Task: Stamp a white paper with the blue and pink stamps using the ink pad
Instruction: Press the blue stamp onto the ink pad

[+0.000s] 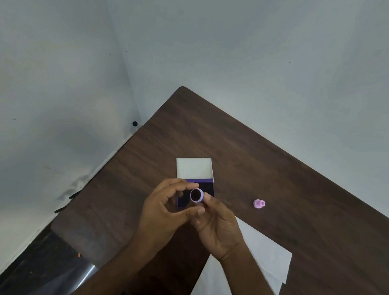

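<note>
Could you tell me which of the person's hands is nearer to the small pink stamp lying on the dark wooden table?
Right. The right hand sits just left of the small pink stamp, holding a round bluish stamp; the left hand lies farther left, beyond it.

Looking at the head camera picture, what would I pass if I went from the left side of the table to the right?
left hand → stamp held up in the right hand, with the open ink pad just behind → pink stamp → outer corner of the white paper
</note>
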`<action>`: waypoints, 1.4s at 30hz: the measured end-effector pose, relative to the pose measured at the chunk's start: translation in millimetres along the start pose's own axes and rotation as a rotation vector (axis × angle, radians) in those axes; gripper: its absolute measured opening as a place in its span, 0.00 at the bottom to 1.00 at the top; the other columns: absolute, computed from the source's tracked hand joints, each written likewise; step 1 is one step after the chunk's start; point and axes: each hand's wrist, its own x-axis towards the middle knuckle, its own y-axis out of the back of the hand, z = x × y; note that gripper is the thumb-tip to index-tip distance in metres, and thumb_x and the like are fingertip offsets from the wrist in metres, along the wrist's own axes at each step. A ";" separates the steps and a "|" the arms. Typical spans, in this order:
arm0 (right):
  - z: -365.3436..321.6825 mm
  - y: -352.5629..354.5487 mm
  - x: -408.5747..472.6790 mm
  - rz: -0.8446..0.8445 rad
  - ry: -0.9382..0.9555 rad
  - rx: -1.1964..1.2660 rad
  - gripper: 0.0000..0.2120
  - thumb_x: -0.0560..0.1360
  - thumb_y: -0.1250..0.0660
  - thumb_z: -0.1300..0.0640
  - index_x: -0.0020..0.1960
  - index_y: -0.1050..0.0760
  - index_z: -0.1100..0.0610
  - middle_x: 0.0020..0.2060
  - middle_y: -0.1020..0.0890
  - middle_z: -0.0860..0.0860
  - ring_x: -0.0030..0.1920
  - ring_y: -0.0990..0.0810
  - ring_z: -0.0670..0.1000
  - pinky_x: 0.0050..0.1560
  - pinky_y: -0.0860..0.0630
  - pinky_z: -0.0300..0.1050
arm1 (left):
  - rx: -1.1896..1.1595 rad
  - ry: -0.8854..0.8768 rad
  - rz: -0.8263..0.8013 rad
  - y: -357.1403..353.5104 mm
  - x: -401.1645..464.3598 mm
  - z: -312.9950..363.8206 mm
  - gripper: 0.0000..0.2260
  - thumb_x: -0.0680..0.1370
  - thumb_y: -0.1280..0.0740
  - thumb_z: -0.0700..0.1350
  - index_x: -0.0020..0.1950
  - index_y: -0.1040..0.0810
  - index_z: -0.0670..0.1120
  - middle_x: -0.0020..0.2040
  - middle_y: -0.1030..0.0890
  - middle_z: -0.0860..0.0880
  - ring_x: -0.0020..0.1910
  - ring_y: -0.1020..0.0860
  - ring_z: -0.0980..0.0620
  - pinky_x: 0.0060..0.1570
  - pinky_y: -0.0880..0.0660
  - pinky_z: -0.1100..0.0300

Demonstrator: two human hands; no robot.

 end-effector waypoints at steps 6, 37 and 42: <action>-2.8 23.4 31.4 0.558 0.206 -0.991 0.05 0.71 0.27 0.52 0.42 0.17 0.54 0.35 0.16 0.50 0.34 0.21 0.48 0.34 0.24 0.39 | 0.433 0.230 -0.097 -1.5 3.2 -70.5 0.27 0.66 0.22 0.52 0.63 0.25 0.55 0.62 0.23 0.53 0.60 0.27 0.54 0.61 0.27 0.51; 25.3 20.5 86.5 0.421 -0.062 -1.889 0.23 0.79 0.39 0.51 0.70 0.36 0.58 0.68 0.29 0.56 0.65 0.29 0.55 0.69 0.36 0.46 | 0.848 0.203 -0.266 -10.2 35.9 -116.9 0.38 0.65 0.27 0.62 0.72 0.37 0.59 0.73 0.36 0.52 0.70 0.40 0.48 0.66 0.40 0.48; 28.4 20.1 90.9 0.445 -0.123 -1.819 0.24 0.78 0.37 0.51 0.71 0.38 0.57 0.69 0.30 0.56 0.66 0.29 0.54 0.70 0.36 0.46 | 0.858 0.227 -0.279 -9.9 38.1 -116.8 0.38 0.66 0.27 0.62 0.72 0.38 0.60 0.73 0.37 0.52 0.71 0.40 0.47 0.68 0.41 0.46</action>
